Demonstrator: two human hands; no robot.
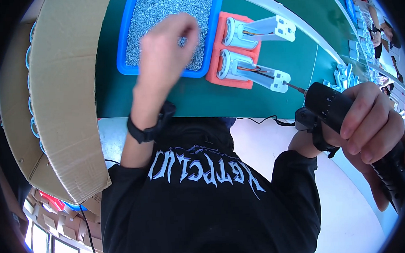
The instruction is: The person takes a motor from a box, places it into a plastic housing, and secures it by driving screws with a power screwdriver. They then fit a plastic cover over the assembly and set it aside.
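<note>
My left hand [166, 46] is over a blue tray [123, 53] filled with small silvery screws [170, 3]. Its thumb and fingers curl together in a pinch; motion blur hides whatever is between them. A black electric screwdriver [330, 105] is gripped in my right hand [374, 123], its thin bit pointing left. The bit's tip meets, or lies just over, the flat end of the nearer white plastic housing [233, 67]. A second white housing [241, 33] lies beyond it. Both have round cups, long arms and coloured wires, and rest in an orange-red foam holder [214, 76].
A large open cardboard box [70, 96] stands along the left of the green table [264, 101]. More white parts [345, 77] are piled at the right. A black cable [270, 119] runs by the table's near edge. Other people are visible at far right.
</note>
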